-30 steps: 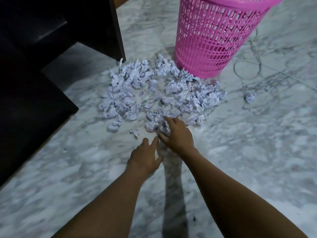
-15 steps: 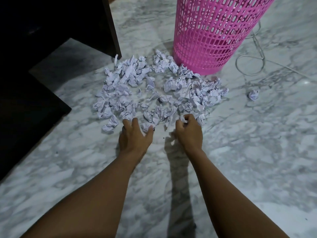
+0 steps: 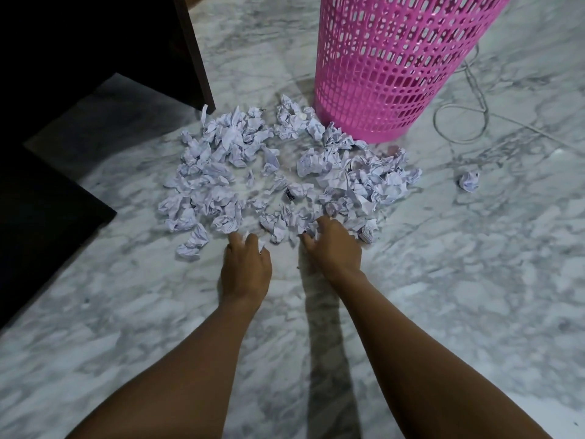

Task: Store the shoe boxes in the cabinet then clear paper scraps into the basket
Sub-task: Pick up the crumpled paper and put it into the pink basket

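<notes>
The marble floor (image 3: pixel 443 296) has lots of open room near the person and off to the right. On the left, a dark cabinet (image 3: pixel 95 58) closes that side in, and its corner is just beside the far left edge of the paper scraps (image 3: pixel 221 172). The pink basket (image 3: pixel 389 68) stands upright at the far right of the pile, and some scraps touch its bottom. A thin cord (image 3: pixel 459 122) loops on the floor to the right of the basket.

A second ago the two hands were touching each other. Now they are apart, both at the near edge of the pile. The left hand (image 3: pixel 245 267) is curled, with white paper showing between its fingers. The right hand (image 3: pixel 332 248) curls its fingers round scraps too.

The scraps are small crumpled white balls with writing on them, spread in a loose ring. One lone scrap (image 3: pixel 469 182) lies well apart on the right.
</notes>
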